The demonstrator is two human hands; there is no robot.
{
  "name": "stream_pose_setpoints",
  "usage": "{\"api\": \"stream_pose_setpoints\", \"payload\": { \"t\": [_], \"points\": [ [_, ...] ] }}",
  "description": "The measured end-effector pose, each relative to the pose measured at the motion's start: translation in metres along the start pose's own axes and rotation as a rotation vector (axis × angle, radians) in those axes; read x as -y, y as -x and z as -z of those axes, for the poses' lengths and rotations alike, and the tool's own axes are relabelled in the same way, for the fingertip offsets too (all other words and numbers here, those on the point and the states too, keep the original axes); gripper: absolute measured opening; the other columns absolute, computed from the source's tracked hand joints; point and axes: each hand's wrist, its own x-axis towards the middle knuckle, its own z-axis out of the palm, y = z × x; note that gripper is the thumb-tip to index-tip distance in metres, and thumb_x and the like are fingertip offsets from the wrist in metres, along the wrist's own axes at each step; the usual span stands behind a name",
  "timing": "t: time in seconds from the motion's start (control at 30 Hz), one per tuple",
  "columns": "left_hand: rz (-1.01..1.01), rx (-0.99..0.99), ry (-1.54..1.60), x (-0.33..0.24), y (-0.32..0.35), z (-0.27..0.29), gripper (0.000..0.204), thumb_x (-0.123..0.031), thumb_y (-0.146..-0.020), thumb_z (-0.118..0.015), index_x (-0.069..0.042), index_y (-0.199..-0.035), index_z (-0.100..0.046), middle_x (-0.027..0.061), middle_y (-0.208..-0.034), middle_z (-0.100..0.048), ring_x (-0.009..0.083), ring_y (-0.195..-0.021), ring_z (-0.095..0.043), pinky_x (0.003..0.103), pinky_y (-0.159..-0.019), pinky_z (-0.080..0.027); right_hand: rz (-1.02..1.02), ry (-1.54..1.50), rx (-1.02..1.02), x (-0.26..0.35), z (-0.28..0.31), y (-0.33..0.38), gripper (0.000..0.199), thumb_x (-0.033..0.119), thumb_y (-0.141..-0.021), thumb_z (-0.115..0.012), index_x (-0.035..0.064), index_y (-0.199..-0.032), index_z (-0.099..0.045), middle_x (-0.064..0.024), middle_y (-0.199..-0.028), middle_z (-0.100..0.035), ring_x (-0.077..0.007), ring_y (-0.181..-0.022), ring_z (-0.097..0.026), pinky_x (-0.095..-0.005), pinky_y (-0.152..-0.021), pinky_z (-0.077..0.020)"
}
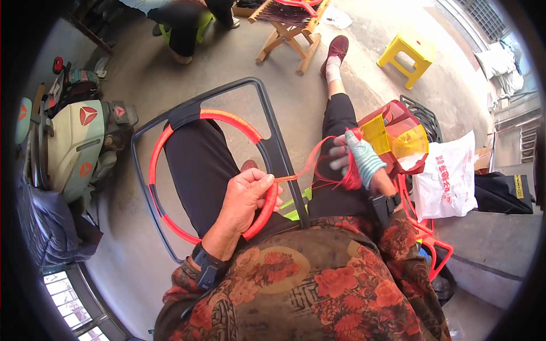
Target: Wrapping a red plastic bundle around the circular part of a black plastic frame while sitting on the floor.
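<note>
Left hand (244,196) pinches red cord (287,179) at the ring (266,217); gloved right hand (364,159) grips the bundle (352,178); slack could let cord unwind.

Right hand (367,158): fingers blurred; how they close on the red cord (354,173) cannot be told.
Left hand (242,199): some fingers partly hidden behind the ring (266,219).
Ring: a stretch covered by the left wrist.
Black frame (263,91): near side hidden under the left arm and shirt (284,278).
Green thing (294,207): mostly covered; too little shows to tell its kind.
Other person (185,28): cut off by the upper edge.
Wooden stool (289,35): top cut off there too.
White bag (445,177): contents hidden.
Window (67,300): cut off below.
</note>
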Motion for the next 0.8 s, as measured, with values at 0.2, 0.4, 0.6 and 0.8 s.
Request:
{"api": "stream_pose_setpoints", "payload": {
  "t": [0.2,0.4,0.6,0.8],
  "points": [
    [-0.079,0.005,-0.028,0.015,0.0,0.004,0.021,-0.025,-0.096,-0.053,-0.003,-0.097,-0.054,0.014,-0.087,-0.065,0.0214,-0.067,-0.066,0.03,-0.057,-0.057,1.241,1.105,-0.592,0.027,-0.04,0.016,0.036,0.009,-0.078,-0.065,0.003,-0.112,-0.056,-0.0115,-0.09,-0.065,-0.0296,-0.075,-0.065,-0.0369,-0.068,-0.0519],
    [-0.343,-0.099,0.108,0.009,0.001,-0.013,0.036,-0.031,-0.1,-0.039,-0.001,-0.12,-0.045,0.0101,-0.109,-0.058,0.0166,-0.094,-0.06,0.032,-0.078,-0.052,1.756,1.492,0.03,0.029,-0.122,0.063,0.044,0.014,-0.068,-0.065,0.0134,-0.112,-0.061,-0.0059,-0.121,-0.055,-0.0252,-0.117,-0.051,-0.0478,-0.104,-0.0351],
    [-0.365,-0.178,0.107,0.016,-0.012,0.004,0.015,-0.009,-0.093,-0.051,-0.003,-0.105,-0.059,0.0014,-0.092,-0.062,0.0098,-0.086,-0.057,0.025,-0.077,-0.046,0.67,0.428,0.075,0.017,-0.103,0.026,0.012,0.005,-0.083,-0.063,-0.0022,-0.092,-0.062,-0.0075,-0.077,-0.065,-0.0111,-0.072,-0.064,-0.025,-0.067,-0.0524],
    [-0.252,-0.251,0.079,0.016,-0.005,0.007,0.022,0.003,-0.085,-0.05,-0.001,-0.105,-0.058,0.0047,-0.093,-0.064,0.0119,-0.074,-0.061,0.027,-0.068,-0.051,0.449,0.637,0.74,-0.005,-0.103,-0.007,0.038,0.004,-0.083,-0.063,-0.0006,-0.12,-0.054,-0.0044,-0.103,-0.063,-0.0106,-0.095,-0.057,-0.0268,-0.087,-0.047]
  ]
}}
